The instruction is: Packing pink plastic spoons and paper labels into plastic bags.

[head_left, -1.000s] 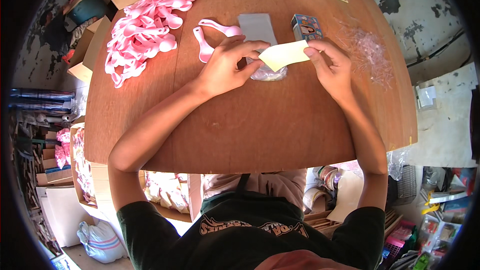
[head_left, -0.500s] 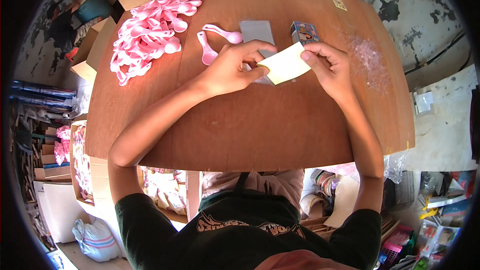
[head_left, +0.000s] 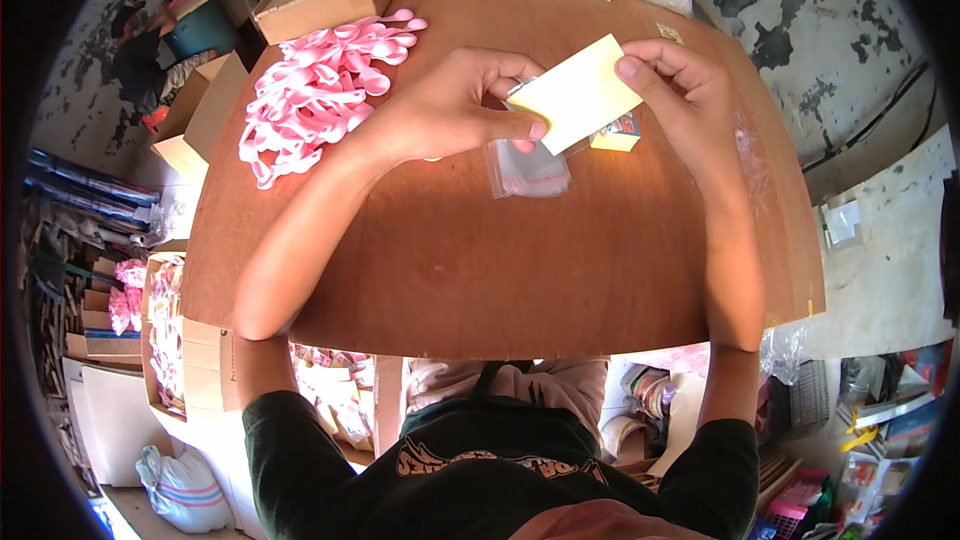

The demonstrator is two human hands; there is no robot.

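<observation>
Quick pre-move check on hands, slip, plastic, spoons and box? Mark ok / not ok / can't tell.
1. Left hand grips yellow slip: ok, at its left end.
2. Right hand grips slip: ok, at the upper right corner.
3. Clear plastic packaging on table: ok, below the slip in view.
4. Left forearm clear of pink spoon pile: cannot tell; they lie close in view.
5. Small box fully visible: not ok, partly hidden by the slip.

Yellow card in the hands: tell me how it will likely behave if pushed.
The yellow card looks thin, so it is probably light. It spans nearly flat between the left hand and right hand, suggesting modest stiffness, though it would likely bend if pushed. Its matte-looking face probably isn't very slippery.
</observation>
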